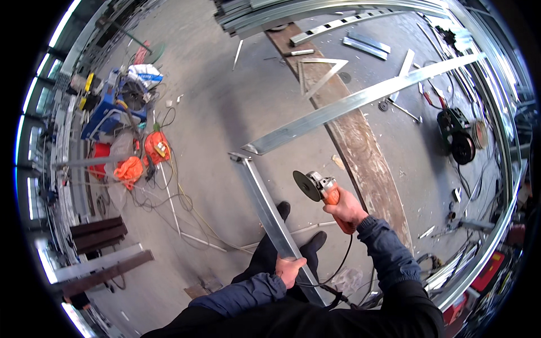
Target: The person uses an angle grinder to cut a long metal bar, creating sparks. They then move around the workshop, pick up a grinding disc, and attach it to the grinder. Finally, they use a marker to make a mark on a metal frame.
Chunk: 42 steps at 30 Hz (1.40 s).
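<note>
In my right hand is an orange angle grinder, its dark disc facing left and its cord hanging down toward me. My left hand is wrapped round a square metal tube that slants from near my body up to the left. The tube's far end has an angled cut, close to the pointed end of a second, longer metal tube. That one reaches to the far right across a brown plank. The disc is apart from both tubes.
A metal triangle frame lies by the plank, below stacked metal profiles. A dark green machine with a reel stands at the right. To the left are a blue machine, orange bags and loose cables on the floor.
</note>
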Each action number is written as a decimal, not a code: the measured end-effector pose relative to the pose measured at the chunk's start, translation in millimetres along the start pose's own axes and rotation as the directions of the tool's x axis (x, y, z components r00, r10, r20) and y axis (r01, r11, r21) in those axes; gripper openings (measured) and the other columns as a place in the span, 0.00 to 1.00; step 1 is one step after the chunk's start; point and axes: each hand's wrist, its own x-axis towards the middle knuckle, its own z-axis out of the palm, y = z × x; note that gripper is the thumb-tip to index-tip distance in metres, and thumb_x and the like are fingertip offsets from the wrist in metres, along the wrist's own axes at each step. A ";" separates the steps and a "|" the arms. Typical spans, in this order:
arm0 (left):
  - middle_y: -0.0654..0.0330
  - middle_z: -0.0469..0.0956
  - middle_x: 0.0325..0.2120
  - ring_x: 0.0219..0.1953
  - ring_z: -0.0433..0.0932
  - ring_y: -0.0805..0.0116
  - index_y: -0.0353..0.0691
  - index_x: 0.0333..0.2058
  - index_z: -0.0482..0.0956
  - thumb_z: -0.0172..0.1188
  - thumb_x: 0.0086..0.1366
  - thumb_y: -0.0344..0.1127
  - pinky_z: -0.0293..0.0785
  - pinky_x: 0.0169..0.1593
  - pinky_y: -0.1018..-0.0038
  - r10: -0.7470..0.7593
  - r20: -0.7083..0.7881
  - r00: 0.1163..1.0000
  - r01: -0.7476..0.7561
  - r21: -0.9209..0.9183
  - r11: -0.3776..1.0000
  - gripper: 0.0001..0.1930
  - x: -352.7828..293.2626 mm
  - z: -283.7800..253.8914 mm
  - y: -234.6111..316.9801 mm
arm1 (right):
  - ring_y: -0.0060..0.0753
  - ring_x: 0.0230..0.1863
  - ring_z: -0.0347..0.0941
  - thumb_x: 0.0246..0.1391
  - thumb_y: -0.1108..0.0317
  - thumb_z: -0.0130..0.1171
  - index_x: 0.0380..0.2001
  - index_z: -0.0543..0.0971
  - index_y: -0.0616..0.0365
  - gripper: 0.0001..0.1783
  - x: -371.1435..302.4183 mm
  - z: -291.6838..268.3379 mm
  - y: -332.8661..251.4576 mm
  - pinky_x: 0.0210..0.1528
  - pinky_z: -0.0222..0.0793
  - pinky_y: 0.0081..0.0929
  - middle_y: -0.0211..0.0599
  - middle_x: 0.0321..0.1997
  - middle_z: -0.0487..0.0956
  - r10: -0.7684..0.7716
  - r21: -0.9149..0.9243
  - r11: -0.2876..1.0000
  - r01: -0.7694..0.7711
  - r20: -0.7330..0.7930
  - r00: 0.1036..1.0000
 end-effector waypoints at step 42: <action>0.59 0.70 0.47 0.53 0.73 0.61 0.43 0.58 0.64 0.72 0.49 0.38 0.64 0.70 0.54 0.022 0.993 -0.113 -0.214 -0.046 0.976 0.38 -339.6 282.9 99.4 | 0.36 0.35 0.82 0.56 0.58 0.66 0.51 0.72 0.61 0.25 -695.4 165.5 140.5 0.40 0.84 0.37 0.40 0.40 0.79 0.756 0.210 -0.087 0.974 -0.622 0.201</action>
